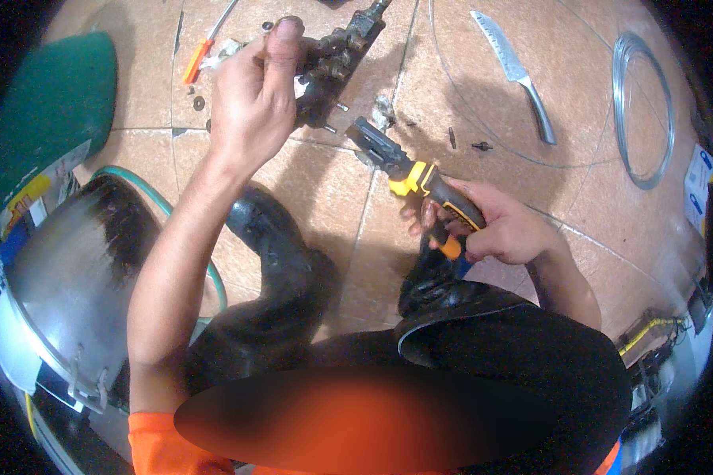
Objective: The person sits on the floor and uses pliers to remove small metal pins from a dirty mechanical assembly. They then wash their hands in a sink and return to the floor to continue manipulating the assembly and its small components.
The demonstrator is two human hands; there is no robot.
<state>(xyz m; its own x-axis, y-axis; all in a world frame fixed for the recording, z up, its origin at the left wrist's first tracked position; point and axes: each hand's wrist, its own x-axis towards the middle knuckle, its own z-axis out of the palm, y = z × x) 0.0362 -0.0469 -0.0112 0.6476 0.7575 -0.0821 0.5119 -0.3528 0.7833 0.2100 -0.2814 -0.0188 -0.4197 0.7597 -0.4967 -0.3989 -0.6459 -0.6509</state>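
My left hand is wrapped round a dark, greasy metal assembly with fittings, its thumb on top. Part of that assembly is hidden behind the fingers. In my right hand is a pair of pliers with black and yellow handles. The pliers' jaws point up and left, a little apart from the assembly's lower end. Near the jaws, a thin metal pin shows by the assembly. A crumpled whitish scrap lies just beyond the jaws.
An orange-handled screwdriver and washers lie on the tiles at left. To the right are a knife, small dark metal pieces and a wire coil. A large metal pot and green hose flank my left arm.
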